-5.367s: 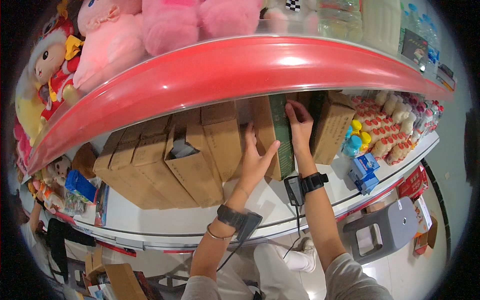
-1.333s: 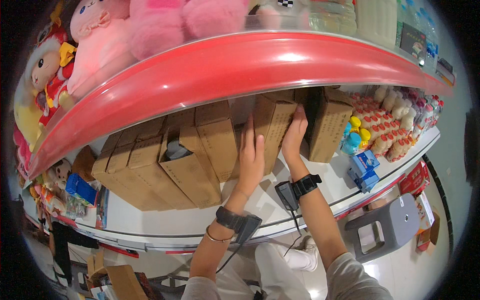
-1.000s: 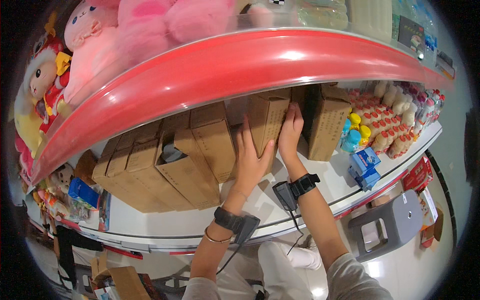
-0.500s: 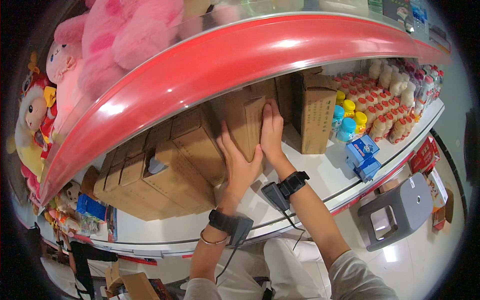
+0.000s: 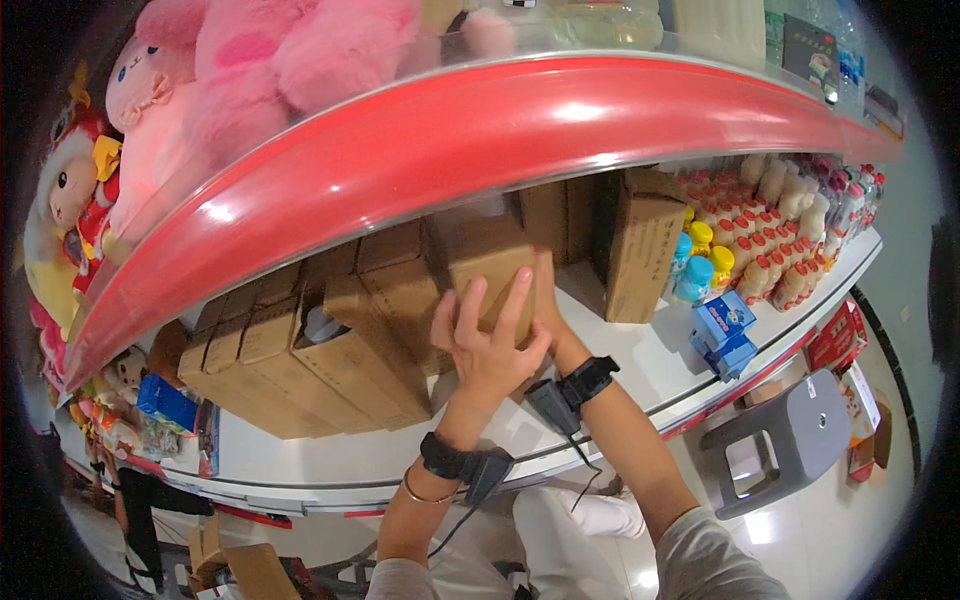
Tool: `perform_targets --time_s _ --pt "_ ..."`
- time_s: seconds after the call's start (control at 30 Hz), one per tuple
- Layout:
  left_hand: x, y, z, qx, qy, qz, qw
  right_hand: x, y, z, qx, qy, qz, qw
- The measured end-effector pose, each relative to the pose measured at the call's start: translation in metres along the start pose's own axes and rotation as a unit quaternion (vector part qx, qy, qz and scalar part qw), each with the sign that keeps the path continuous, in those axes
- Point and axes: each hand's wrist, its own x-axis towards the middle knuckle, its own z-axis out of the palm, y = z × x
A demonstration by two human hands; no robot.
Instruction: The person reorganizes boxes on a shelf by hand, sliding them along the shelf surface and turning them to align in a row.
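On a white shelf, a brown cardboard box (image 5: 492, 262) stands in a row of similar boxes, under a red curved ledge. My left hand (image 5: 490, 345) has its fingers spread, with the fingertips against the front of this box. Along the box's right side lies my right hand (image 5: 550, 305), steadying it; the box and my left hand hide part of its fingers. Several brown cartons (image 5: 340, 350) stand close together to the left, one with a torn opening. Another tall carton (image 5: 645, 250) is on the right, with a bare strip of shelf between.
The red ledge (image 5: 480, 120) overhangs the shelf, with pink plush toys (image 5: 250, 70) above. Right of the cartons are small drink bottles (image 5: 770, 255), blue and yellow bottles (image 5: 695, 275) and blue packs (image 5: 722, 320). A grey stool (image 5: 785, 430) stands on the floor.
My left hand has shifted from the box's left side to its front, fingers spreading. The box now shows its front face more squarely, and my right hand is lower along its side.
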Motion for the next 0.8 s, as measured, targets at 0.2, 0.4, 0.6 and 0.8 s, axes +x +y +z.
perform_targets --time_s 0.2,0.4,0.6,0.8 --pt "-0.002 0.001 -0.011 0.093 0.029 0.042 0.994 -0.009 -0.026 0.006 -0.054 -0.057 -0.044 0.996" --pt "0.016 0.001 -0.011 0.056 0.044 -0.065 0.995 -0.002 -0.032 0.003 -0.029 -0.007 -0.103 0.994" --pt "0.013 0.002 -0.015 0.024 0.042 -0.011 0.999 0.009 -0.025 0.0 0.278 -0.106 0.184 0.937" --pt "0.009 0.009 -0.02 0.146 0.104 0.027 0.983 0.001 -0.073 0.0 -0.046 0.058 -0.129 0.989"
